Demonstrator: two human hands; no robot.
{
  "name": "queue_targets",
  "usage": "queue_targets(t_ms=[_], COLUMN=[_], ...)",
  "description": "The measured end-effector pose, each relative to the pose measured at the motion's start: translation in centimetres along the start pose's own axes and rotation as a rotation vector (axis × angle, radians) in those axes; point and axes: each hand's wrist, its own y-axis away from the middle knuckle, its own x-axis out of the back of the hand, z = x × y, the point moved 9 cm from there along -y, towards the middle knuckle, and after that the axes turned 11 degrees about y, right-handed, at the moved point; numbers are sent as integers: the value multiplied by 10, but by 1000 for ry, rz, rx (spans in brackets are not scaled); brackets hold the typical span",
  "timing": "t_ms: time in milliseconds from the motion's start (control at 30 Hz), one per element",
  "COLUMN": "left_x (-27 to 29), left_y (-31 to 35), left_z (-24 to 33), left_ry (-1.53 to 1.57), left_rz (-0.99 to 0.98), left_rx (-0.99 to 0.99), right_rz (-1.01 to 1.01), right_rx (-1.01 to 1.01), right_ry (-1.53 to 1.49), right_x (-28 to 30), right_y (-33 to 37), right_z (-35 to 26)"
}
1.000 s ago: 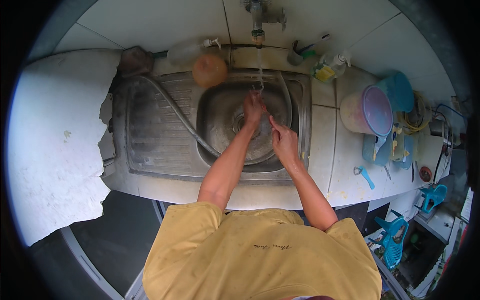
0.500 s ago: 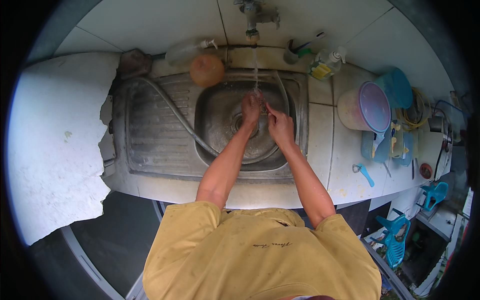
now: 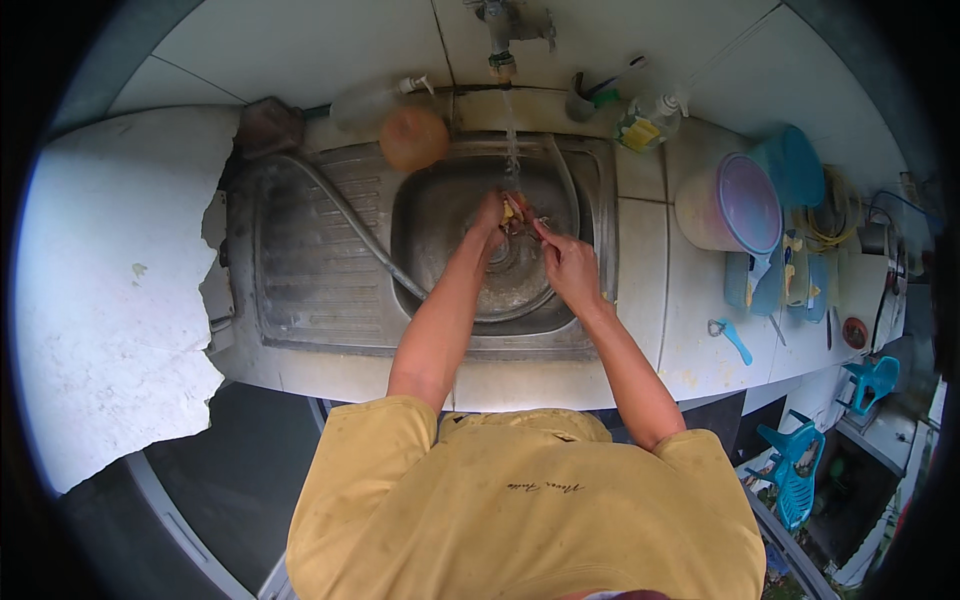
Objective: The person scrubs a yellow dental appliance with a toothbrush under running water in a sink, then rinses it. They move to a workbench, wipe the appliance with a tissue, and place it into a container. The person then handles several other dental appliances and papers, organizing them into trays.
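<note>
Above the steel sink basin (image 3: 425, 210), my left hand (image 3: 489, 214) is closed around a small yellow-and-reddish piece (image 3: 512, 209), its kind too small to tell. Water (image 3: 512, 135) runs from the tap (image 3: 500, 45) and comes down at the piece and the fingers. To its right, my right hand (image 3: 571, 270) is closed, with its fingertips pinched close to the piece. Whatever thin thing those fingers may grip is too small to make out.
A grey hose (image 3: 355, 225) crosses the drainboard into the basin. Behind stand an orange round object (image 3: 413, 139), a cup with brushes (image 3: 580, 103) and a pump bottle (image 3: 645, 128). At right are a lidded tub (image 3: 715, 210), blue containers (image 3: 752, 285) and a blue-handled tool (image 3: 736, 342).
My hands have moved slightly apart and lower, my right hand a little to the right. The yellow piece in my left hand shows more plainly, and the water stream is more visible.
</note>
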Motion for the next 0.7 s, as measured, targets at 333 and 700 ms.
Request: queue_targets(t_ms=[333,700], left_x=[21,-171], left_y=[20,72], left_z=[-22,-29], left_ry=[132,-20], left_rz=[67,-528], left_rx=[305,447], right_rz=[176,480], right_rx=[2,143], right_ry=[68,112], right_x=[100,256], right_y=[9,-166], right_z=[39,72])
